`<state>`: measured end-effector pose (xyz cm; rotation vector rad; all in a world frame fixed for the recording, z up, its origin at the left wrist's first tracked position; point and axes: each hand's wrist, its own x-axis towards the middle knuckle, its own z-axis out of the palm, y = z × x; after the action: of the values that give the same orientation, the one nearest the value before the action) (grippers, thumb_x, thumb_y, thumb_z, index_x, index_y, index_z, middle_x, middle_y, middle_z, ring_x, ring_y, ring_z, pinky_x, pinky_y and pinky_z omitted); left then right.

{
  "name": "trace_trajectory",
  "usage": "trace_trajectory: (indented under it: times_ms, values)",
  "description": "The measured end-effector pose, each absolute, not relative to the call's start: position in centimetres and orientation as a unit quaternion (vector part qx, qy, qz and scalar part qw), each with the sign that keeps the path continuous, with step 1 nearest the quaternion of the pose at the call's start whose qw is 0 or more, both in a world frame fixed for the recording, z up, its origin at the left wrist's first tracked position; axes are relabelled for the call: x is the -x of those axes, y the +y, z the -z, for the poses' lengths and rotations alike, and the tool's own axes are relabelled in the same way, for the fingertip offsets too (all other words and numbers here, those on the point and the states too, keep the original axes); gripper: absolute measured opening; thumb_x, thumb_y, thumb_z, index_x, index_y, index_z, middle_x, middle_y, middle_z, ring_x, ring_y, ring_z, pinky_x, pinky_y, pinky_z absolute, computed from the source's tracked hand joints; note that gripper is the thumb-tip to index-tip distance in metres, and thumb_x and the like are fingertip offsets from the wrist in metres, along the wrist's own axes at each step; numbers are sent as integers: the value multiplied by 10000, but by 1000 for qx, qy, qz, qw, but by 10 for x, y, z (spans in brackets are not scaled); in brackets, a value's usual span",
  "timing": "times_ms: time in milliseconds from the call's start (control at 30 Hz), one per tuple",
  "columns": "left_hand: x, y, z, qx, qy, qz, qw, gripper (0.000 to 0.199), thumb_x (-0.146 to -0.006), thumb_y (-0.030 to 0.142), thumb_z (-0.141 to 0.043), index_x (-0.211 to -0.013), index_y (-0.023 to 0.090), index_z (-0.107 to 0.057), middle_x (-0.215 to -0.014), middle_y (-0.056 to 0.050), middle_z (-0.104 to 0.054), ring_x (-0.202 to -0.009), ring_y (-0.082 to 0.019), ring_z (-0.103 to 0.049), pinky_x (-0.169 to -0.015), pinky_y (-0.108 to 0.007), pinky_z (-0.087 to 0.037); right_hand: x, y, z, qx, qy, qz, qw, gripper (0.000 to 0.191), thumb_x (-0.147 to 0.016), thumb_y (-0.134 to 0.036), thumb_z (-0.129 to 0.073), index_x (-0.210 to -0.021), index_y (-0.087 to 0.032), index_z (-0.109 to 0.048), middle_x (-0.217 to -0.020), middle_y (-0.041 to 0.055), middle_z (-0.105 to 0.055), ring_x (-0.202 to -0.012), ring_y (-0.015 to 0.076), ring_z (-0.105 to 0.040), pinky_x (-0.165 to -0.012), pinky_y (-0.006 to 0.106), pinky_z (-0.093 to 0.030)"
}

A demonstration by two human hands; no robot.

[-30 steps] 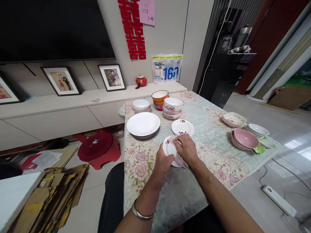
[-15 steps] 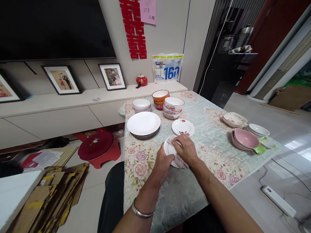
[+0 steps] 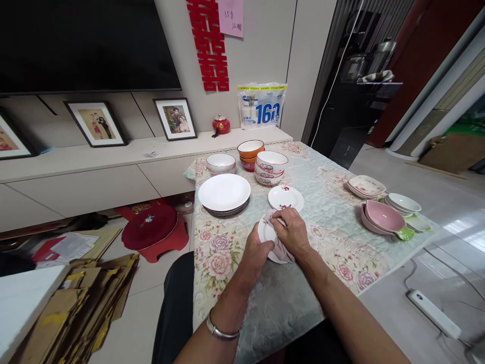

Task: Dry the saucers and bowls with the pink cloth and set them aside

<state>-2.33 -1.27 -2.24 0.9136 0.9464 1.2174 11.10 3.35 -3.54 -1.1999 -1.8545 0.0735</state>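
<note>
My left hand [image 3: 256,249] grips the left edge of a small white plate [image 3: 266,232], thumb over its face. In my right hand [image 3: 292,231] is a pale pinkish cloth [image 3: 281,248], bunched and pressed against the plate; it covers the plate's right part. Just behind them lies a small stack of white plates with red flowers [image 3: 285,196]. Left of that stands a stack of large white plates [image 3: 224,193]. Farther back are patterned white bowls [image 3: 270,174], orange bowls [image 3: 250,150] and a pair of pale bowls [image 3: 221,164].
Pink leaf-shaped bowls [image 3: 383,217], small white bowls [image 3: 403,203] and squarish dishes [image 3: 366,186] sit at the right edge of the floral-covered table [image 3: 217,263]. A low cabinet [image 3: 76,182] runs behind. A red stool [image 3: 151,230] and flattened cardboard [image 3: 71,313] are at the left.
My right hand and the cloth have shifted slightly over the plate. The plate and my left hand have moved a little to the right. The other dishes stay put.
</note>
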Motion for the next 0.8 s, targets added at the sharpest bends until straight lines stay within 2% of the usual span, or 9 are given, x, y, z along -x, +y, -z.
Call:
trace_trajectory:
  times_ms: [200,300,400,500,667,800]
  values:
    - [21,-13,21,-404,382,-545,628,452,-593,88,-576,-1030,176,-652,-958,-32,-699,-968,-231,-623,-864,-326,-478,-106,25,26,379,-818,-80,425,75,-910,-265,-615,-873,-239,-674,-823,18,-665,-835,193,-587,-808,359,-416]
    - [21,-11,25,-381,391,-535,645,537,-555,65,-548,-1074,172,-634,-885,-18,-690,-841,-206,-626,-774,-309,-489,-110,30,31,446,-779,-46,439,83,-905,-253,-608,-872,-223,-677,-833,38,-672,-849,212,-585,-808,370,-420]
    - [21,-10,26,-376,395,-519,659,633,-529,49,-533,-1146,168,-612,-888,-20,-691,-798,-200,-613,-720,-296,-484,-114,34,35,516,-724,-15,458,106,-903,-259,-594,-861,-207,-677,-829,65,-661,-850,231,-574,-787,374,-435]
    - [21,-11,23,-376,395,-516,661,611,-525,50,-527,-1118,162,-622,-862,-13,-685,-779,-190,-601,-694,-278,-468,-113,32,34,483,-753,-35,445,106,-899,-266,-597,-858,-229,-688,-832,54,-655,-869,227,-566,-820,378,-438]
    - [22,-12,20,-370,409,-510,660,582,-499,42,-519,-1057,158,-637,-805,1,-668,-760,-180,-597,-663,-257,-455,-111,32,31,450,-766,-90,450,87,-866,-294,-636,-838,-246,-702,-1021,67,-669,-1028,245,-566,-929,421,-417]
    - [21,-12,21,-352,401,-518,668,578,-508,43,-554,-1071,144,-641,-840,-22,-692,-777,-197,-620,-697,-284,-487,-116,37,34,503,-695,-190,478,101,-842,-301,-617,-815,-225,-678,-826,26,-691,-815,206,-617,-821,357,-462]
